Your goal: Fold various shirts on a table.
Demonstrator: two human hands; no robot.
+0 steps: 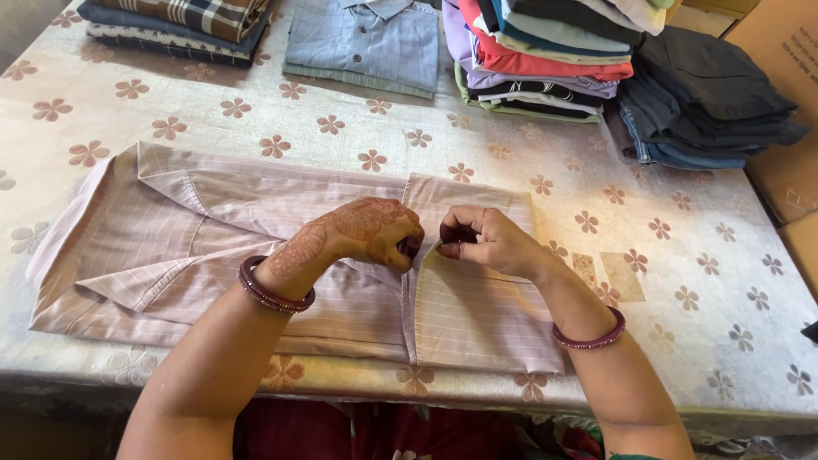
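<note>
A pale pink striped shirt (197,248) lies flat across a table with a flower-patterned cloth (700,298). My left hand (367,233), marked with henna, and my right hand (482,240) meet at the shirt's front opening near the collar. Both pinch the fabric edges there with fingers closed. The two hands almost touch. Each wrist wears a dark red bangle.
Along the far edge sit folded clothes: a plaid stack (184,9), a blue-grey shirt (362,35), a mixed coloured stack (546,43) and a dark pile (700,100). Cardboard boxes (810,109) stand to the right of the table.
</note>
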